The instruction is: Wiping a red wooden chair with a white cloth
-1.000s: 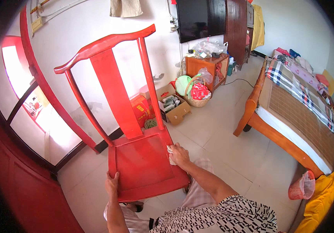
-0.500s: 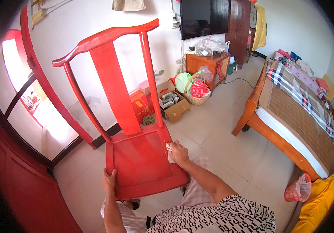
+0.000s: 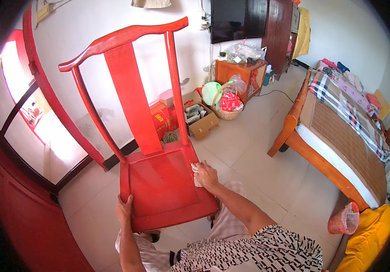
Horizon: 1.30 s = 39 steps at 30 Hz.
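In front of me stands a red wooden chair [image 3: 161, 187] with a tall back and a broad central slat, its seat facing up. My left hand [image 3: 123, 210] grips the seat's left edge near the front corner, thumb on top and fingers hidden below the rim. On the right edge of the seat, my right hand [image 3: 206, 175] presses a crumpled whitish cloth [image 3: 197, 182] against the wood. Its fingers are bent round the cloth. The chair's legs are mostly hidden under the seat.
Behind the chair are an open cardboard box [image 3: 204, 126], a red box [image 3: 160, 119], a round green fruit [image 3: 170, 137] and a wicker basket [image 3: 228, 114]. A wooden cabinet [image 3: 235, 72] stands farther back. To the right are a bed [image 3: 340, 124] and a red wastebasket [image 3: 343, 221].
The whole view has shifted slightly, with the chair a little farther left and up in the picture. Both hands keep about the same places on the seat, the cloth still under my right hand.
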Tool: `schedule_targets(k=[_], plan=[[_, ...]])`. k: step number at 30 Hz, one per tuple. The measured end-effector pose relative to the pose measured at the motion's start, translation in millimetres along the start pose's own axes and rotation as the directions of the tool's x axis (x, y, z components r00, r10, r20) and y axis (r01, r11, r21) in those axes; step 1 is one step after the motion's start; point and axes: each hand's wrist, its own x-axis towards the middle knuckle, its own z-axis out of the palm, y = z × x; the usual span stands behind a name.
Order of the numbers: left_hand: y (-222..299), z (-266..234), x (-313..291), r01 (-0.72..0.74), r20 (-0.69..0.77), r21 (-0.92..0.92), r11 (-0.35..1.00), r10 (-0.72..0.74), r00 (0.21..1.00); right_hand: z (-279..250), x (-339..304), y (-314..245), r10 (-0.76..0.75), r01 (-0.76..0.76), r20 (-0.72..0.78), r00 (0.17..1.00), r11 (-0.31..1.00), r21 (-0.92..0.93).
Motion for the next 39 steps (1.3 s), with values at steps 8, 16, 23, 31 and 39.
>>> schedule_targets(k=[8, 16, 23, 31, 39], plan=[[12, -10, -19, 0.028, 0.026, -0.048, 0.998, -0.026, 0.999, 9, 13, 5, -0.024, 0.025, 0.032, 0.999, 0.999, -0.020], [3, -8, -5, -0.013, 0.059, -0.284, 0.959, 0.031, 0.998, 4, 29, -1, -0.028, 0.023, -0.042, 0.999, 0.994, -0.109], [8, -13, -16, 0.086, 0.043, -0.150, 0.985, -0.080, 0.996, 0, 27, -3, -0.031, 0.026, -0.062, 0.998, 0.997, -0.078], [14, -14, -32, 0.107, 0.018, -0.170, 0.980, -0.106, 0.994, 6, 58, 9, -0.065, 0.051, -0.105, 0.992, 0.990, -0.130], [25, 5, -46, 0.121, 0.076, -0.302, 0.946, -0.102, 0.992, 13, 104, 32, -0.150, 0.136, -0.057, 0.987, 0.970, -0.201]])
